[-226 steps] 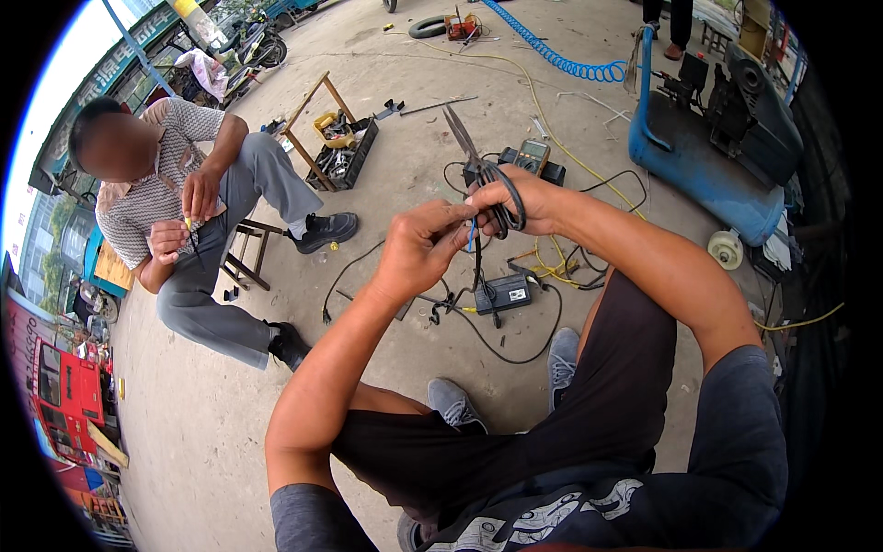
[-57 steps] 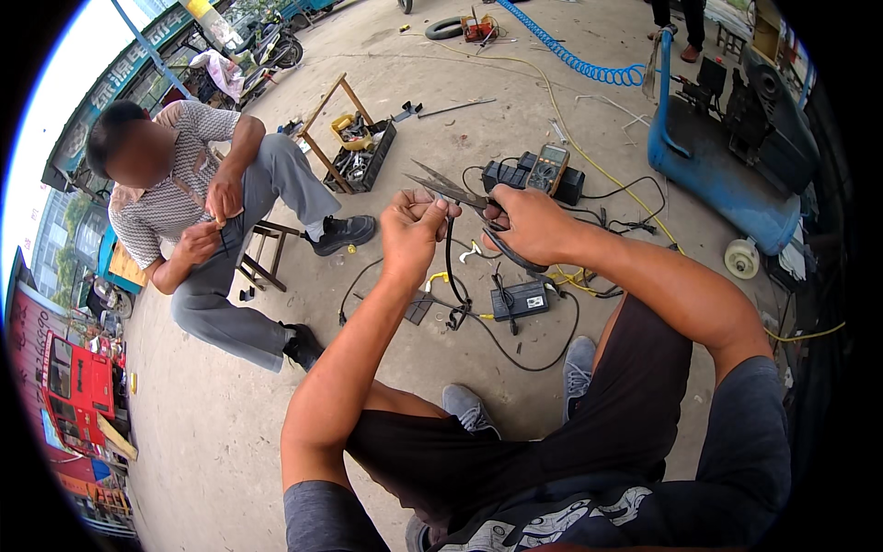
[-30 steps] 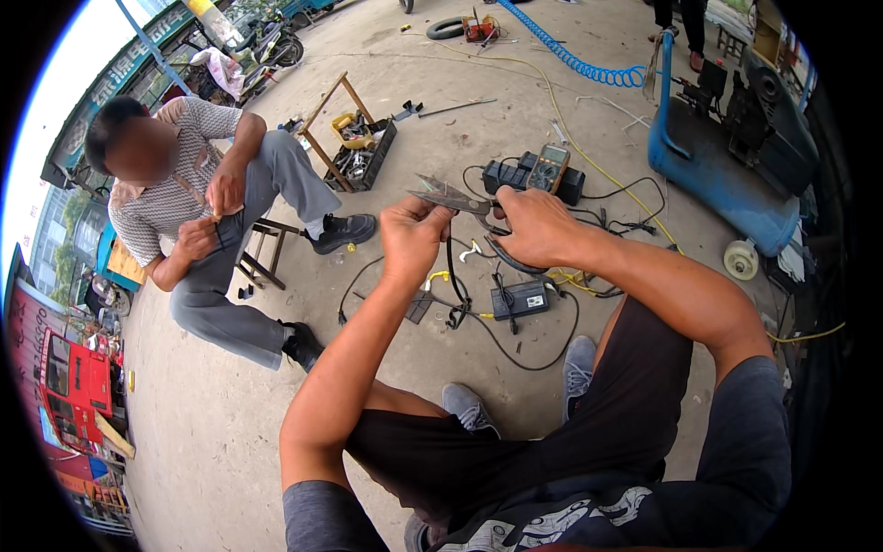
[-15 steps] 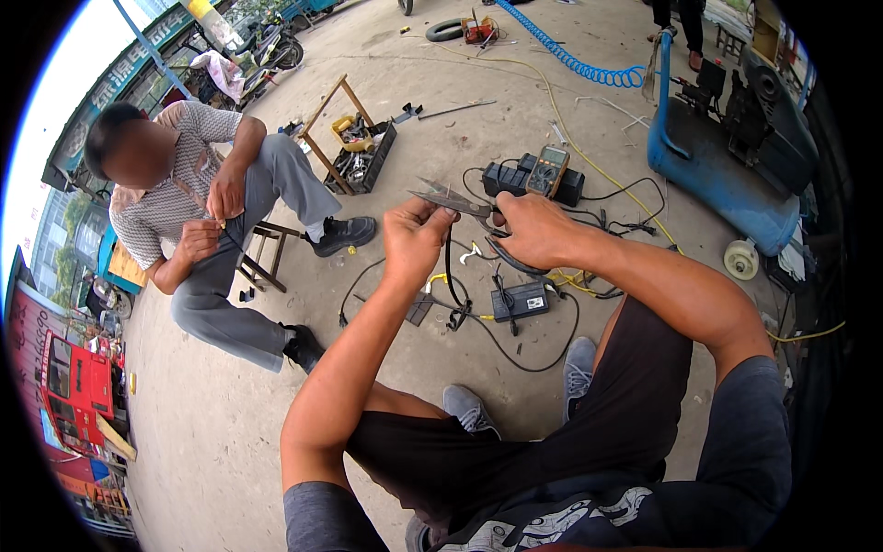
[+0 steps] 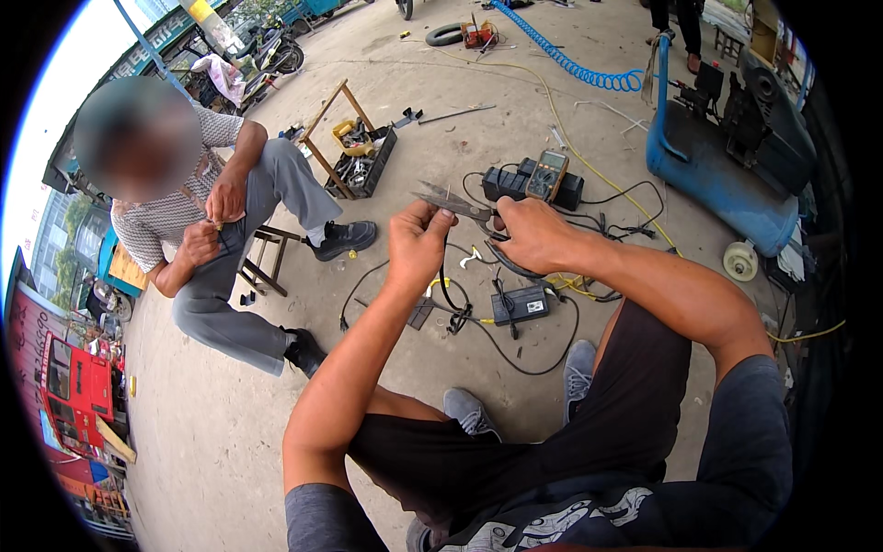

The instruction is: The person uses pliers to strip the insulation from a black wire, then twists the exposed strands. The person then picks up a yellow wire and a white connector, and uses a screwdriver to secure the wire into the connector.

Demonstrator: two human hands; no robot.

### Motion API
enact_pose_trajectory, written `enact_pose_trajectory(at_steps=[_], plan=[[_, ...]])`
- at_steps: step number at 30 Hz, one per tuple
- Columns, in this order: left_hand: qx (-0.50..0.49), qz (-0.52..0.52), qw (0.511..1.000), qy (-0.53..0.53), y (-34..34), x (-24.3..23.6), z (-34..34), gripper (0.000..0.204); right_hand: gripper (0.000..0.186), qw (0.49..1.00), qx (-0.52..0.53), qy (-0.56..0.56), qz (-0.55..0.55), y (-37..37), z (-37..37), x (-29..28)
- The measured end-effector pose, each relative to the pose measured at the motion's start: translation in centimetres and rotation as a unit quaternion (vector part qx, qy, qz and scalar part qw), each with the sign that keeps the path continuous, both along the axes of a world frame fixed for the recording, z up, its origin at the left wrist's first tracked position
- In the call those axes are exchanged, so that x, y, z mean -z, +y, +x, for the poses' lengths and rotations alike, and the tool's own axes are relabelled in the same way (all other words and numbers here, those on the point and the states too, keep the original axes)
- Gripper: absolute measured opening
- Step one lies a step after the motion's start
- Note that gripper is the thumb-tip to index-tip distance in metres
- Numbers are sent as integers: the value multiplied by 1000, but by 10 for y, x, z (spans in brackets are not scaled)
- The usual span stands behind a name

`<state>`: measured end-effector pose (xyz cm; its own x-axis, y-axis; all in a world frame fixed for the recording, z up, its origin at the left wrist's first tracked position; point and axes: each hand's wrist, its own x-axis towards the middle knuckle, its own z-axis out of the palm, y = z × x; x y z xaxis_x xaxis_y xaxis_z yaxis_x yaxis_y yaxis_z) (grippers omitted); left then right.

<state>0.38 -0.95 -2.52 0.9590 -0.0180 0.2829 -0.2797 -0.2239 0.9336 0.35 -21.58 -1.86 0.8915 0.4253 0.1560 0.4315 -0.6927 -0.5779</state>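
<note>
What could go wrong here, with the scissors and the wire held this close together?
1. The right hand holds the scissors with the blades pointing at the left hand, which pinches a black wire right beside them; a slip might nick the fingers.
2. Loose cables lie on the floor near the person's shoes; a foot could snag one.

- The scissors (image 5: 457,203) are large and of dull grey metal with dark handles. They are held up in the air above the grey charger box (image 5: 520,303) on the concrete floor, their blades close together and pointing left and slightly away from the person.
- The black wire (image 5: 445,281) is thin. It hangs down from just under the scissors' blades and loops to the left of the charger box.
</note>
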Motion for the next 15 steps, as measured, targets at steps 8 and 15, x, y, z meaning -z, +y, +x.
enact_pose_trajectory(at_steps=[8,15], plan=[[48,99,993,-36,-6,-13,-10,33,39,1000,9,8,0,-2,-2,-5],[-16,132,991,-21,-9,-14,-10,42,40,999,8,30,4,2,-5,-12]])
